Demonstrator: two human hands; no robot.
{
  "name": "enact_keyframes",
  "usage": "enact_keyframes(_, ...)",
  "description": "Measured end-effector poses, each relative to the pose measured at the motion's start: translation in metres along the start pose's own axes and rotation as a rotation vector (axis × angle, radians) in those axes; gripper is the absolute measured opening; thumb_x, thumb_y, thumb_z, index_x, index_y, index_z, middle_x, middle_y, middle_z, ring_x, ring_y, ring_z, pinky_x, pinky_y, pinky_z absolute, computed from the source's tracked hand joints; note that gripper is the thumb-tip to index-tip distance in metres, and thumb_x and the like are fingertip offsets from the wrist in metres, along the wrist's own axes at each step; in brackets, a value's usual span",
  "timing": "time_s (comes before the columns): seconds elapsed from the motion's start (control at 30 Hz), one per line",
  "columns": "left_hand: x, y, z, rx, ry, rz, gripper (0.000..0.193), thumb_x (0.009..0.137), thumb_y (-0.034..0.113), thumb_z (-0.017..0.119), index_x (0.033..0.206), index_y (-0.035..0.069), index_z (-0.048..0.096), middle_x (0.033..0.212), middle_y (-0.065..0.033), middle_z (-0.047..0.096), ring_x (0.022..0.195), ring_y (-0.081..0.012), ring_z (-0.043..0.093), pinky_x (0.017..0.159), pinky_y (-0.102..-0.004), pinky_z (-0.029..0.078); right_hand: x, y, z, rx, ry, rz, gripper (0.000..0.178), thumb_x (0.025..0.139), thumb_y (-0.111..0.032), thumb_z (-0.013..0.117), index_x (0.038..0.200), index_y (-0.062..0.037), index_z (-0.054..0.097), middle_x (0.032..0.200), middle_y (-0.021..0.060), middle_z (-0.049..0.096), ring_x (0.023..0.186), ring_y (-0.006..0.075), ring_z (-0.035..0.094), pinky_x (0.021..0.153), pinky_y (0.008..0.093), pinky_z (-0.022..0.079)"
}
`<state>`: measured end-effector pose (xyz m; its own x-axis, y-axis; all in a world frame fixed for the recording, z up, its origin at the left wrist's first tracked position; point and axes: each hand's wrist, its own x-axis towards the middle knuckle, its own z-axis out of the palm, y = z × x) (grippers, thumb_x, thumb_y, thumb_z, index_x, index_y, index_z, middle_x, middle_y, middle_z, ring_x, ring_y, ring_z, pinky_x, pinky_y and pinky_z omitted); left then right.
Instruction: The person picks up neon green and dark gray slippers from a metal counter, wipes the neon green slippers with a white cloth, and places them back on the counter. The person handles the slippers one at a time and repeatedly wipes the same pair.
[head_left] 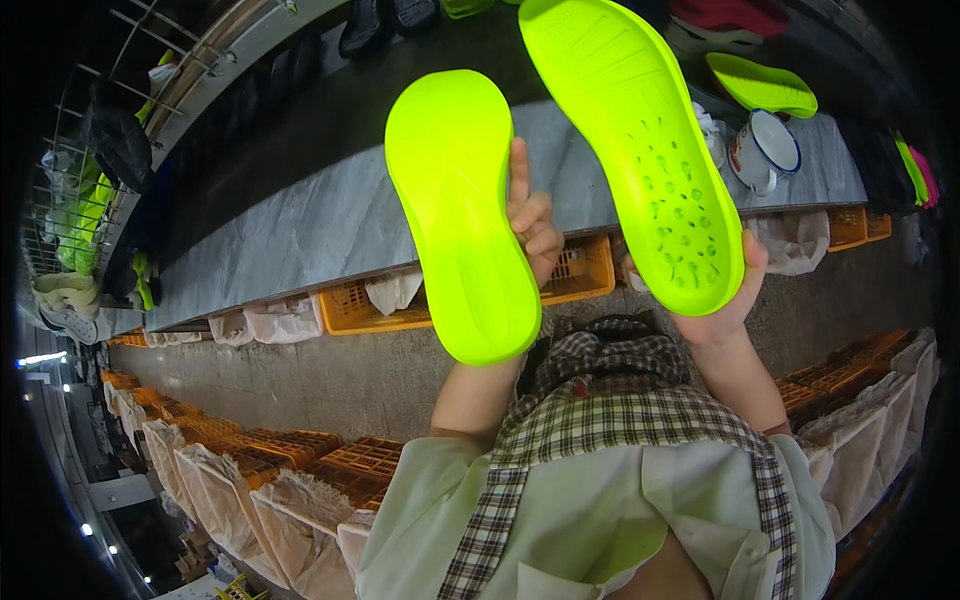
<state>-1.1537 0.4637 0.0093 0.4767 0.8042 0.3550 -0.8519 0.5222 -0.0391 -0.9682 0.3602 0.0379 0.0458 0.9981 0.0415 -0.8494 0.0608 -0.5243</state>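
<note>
Two neon yellow-green shoe soles are held up side by side in front of me. The left sole (462,210) turns a smooth, nearly plain face to me. My left hand (536,225) holds it from behind; its fingers show past the right edge, while the palm is hidden. On the right, the other shoe sole (640,150) shows a rimmed inner face with small pits toward the heel. Around its heel end my right hand (728,290) is closed, partly covered by the sole. The upper tip of this sole runs out of view.
A grey marbled worktable (300,220) crosses ahead, bearing a white enamel mug (765,150), another neon sole (765,85) and dark shoes (365,28). Orange crates (365,310) sit below it. Lined crates (240,500) stand behind me. A wire rack (70,200) is at far left.
</note>
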Motion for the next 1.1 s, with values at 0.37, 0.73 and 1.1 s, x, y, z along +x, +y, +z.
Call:
enact_keyframes(0.37, -0.007, -0.012, -0.01, 0.787, 0.171, 0.161, 0.056, 0.093, 0.037, 0.05, 0.139, 0.011, 0.033, 0.136, -0.0141, 0.041, 0.116, -0.0275, 0.049, 0.098, -0.037, 0.041, 0.008, 0.023, 0.039, -0.733, -0.349, -0.162, 0.08, 0.083, -0.045, 0.059, 0.142, -0.0041, 0.024, 0.142, 0.0151, 0.031, 0.133, 0.0276, 0.03, 0.108, 0.0385, 0.024)
enact_keyframes(0.73, -0.016, -0.024, 0.026, 0.253, 0.132, 0.088, 0.05, 0.092, 0.039, 0.05, 0.135, 0.015, 0.039, 0.126, -0.0062, 0.048, 0.092, -0.0071, 0.055, 0.088, -0.029, 0.037, 0.024, 0.033, 0.059, -1.061, -0.635, -0.053, 0.097, 0.084, -0.074, 0.016, 0.141, 0.0037, 0.025, 0.146, 0.0168, 0.026, 0.139, 0.0262, 0.017, 0.112, 0.0403, 0.008)
enact_keyframes(1.1, -0.011, -0.021, 0.021, 0.324, 0.155, 0.115, 0.05, 0.091, 0.033, 0.054, 0.135, 0.014, 0.039, 0.125, -0.0068, 0.05, 0.088, -0.0105, 0.058, 0.086, -0.0302, 0.039, 0.018, 0.029, 0.055, -1.088, -0.637, -0.106, 0.098, 0.083, -0.075, 0.02, 0.14, 0.0042, 0.026, 0.145, 0.0166, 0.029, 0.138, 0.0259, 0.018, 0.112, 0.041, 0.008)
